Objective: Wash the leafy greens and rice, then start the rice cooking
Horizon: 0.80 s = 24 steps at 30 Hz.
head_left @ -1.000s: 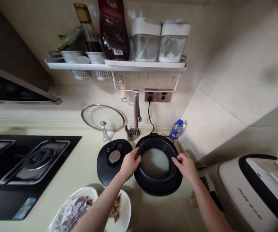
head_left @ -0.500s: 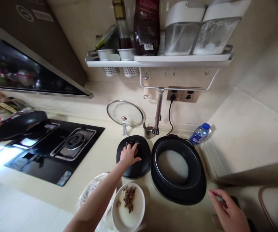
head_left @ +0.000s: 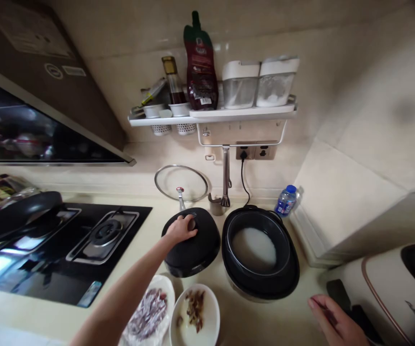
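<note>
My left hand (head_left: 181, 228) is closed around the knob of a black lid (head_left: 196, 252), which tilts a little above the counter, its front rim showing. Right of the lid stands a black electric cooker (head_left: 290, 283), uncovered; its dark inner pot (head_left: 232, 238) contains cloudy whitish liquid. Over the counter at the lower right, my right hand (head_left: 335, 322) has its fingers curled in, thumb and fingertips close together; I see nothing in it. Below the lid are a white bowl (head_left: 213, 315) with brown strips in liquid and a plate (head_left: 171, 293) of purplish-white pieces under clear film.
A black gas hob (head_left: 121, 254) with a wok (head_left: 23, 211) is on the left. Behind the lid are a glass lid (head_left: 182, 180) and a small cup (head_left: 216, 206). A blue-capped bottle (head_left: 286, 202) stands near the wall. A white appliance (head_left: 391, 283) sits right, a shelf (head_left: 243, 113) above.
My left hand has taken hold of the knob, and the black lid has come up and tilted. My right hand stays at the lower right. The view has shifted, showing more wall.
</note>
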Each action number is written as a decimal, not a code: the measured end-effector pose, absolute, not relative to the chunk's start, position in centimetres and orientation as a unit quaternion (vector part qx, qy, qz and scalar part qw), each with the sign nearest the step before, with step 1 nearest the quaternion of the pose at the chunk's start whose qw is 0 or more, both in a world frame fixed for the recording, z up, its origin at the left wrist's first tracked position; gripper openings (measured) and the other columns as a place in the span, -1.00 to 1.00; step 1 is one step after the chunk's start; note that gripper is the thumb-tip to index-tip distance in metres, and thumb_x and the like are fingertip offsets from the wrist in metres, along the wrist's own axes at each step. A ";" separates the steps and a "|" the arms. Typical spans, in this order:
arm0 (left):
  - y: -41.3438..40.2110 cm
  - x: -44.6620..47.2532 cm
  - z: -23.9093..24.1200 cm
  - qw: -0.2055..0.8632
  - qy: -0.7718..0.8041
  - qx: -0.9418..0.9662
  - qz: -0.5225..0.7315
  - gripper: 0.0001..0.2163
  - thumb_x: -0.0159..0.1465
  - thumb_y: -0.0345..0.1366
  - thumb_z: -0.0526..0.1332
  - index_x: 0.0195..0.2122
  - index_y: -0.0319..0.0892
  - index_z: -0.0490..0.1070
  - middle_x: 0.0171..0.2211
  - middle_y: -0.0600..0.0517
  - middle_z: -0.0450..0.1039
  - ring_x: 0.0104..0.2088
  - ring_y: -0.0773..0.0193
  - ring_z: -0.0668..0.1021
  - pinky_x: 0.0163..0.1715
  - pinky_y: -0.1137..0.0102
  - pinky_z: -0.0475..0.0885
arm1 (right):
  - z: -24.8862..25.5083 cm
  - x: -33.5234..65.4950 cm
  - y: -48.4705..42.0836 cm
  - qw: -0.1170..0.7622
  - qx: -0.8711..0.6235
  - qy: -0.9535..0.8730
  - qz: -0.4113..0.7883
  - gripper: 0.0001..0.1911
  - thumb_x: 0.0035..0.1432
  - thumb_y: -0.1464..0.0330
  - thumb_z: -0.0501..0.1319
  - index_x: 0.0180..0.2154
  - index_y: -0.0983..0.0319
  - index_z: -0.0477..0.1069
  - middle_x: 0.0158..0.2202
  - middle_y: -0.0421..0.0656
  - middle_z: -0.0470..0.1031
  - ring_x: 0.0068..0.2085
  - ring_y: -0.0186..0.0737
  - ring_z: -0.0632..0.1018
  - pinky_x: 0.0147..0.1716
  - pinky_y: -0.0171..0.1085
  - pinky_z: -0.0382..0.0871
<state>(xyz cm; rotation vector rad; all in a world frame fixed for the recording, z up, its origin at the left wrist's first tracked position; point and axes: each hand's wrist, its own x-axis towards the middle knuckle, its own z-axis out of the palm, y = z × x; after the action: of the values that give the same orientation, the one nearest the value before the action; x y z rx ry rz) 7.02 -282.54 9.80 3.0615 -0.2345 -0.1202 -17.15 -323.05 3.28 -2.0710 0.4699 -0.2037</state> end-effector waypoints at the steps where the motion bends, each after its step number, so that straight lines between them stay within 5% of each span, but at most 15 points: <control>1: -282.0 6.6 10.9 0.038 -0.079 0.996 -0.034 -0.44 0.13 -0.01 0.14 0.11 -0.17 0.23 -0.16 -0.16 0.40 -0.16 0.02 0.53 -0.15 0.25 0.37 | 3.2 -17.3 -323.1 0.488 -0.846 0.196 -0.086 -0.60 -0.13 -0.07 0.18 -0.45 0.11 0.46 -0.45 -0.15 0.54 -0.43 -0.12 0.53 -0.42 -0.24 0.45; 12: -288.9 -3.0 24.2 0.151 -0.164 0.972 0.074 -0.50 0.10 0.05 0.14 -0.04 -0.16 0.28 -0.16 -0.06 0.43 -0.24 0.13 0.52 -0.18 0.30 0.37 | 5.7 -15.9 -321.3 0.543 -0.822 0.153 -0.079 -0.60 0.02 -0.04 0.12 -0.48 0.16 0.38 -0.66 -0.28 0.22 -0.58 -0.29 0.32 -0.56 -0.31 0.24; 18: -298.9 -3.8 23.6 0.109 -0.214 0.967 0.084 -0.43 0.07 0.13 0.15 -0.01 -0.15 0.30 -0.17 -0.12 0.38 -0.27 0.02 0.53 -0.32 0.26 0.38 | 6.3 -16.7 -321.8 0.619 -0.772 0.125 -0.072 -0.60 0.06 -0.02 0.12 -0.47 0.18 0.36 -0.64 -0.29 0.21 -0.57 -0.32 0.30 -0.57 -0.33 0.20; 24: -305.3 -1.8 20.8 0.140 -0.220 0.963 0.069 -0.38 0.07 0.15 0.14 0.01 -0.22 0.27 -0.13 -0.23 0.36 -0.19 -0.12 0.52 -0.23 0.13 0.38 | 5.3 -18.2 -323.1 0.659 -0.730 0.151 -0.094 -0.59 0.04 -0.03 0.15 -0.45 0.19 0.38 -0.61 -0.27 0.26 -0.58 -0.34 0.29 -0.59 -0.34 0.21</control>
<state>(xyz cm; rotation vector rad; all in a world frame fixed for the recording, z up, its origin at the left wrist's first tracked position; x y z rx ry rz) -1.77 -305.25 20.79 2.7831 -0.6352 0.1989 -18.21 -323.08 5.27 -1.6529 0.3420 -0.2128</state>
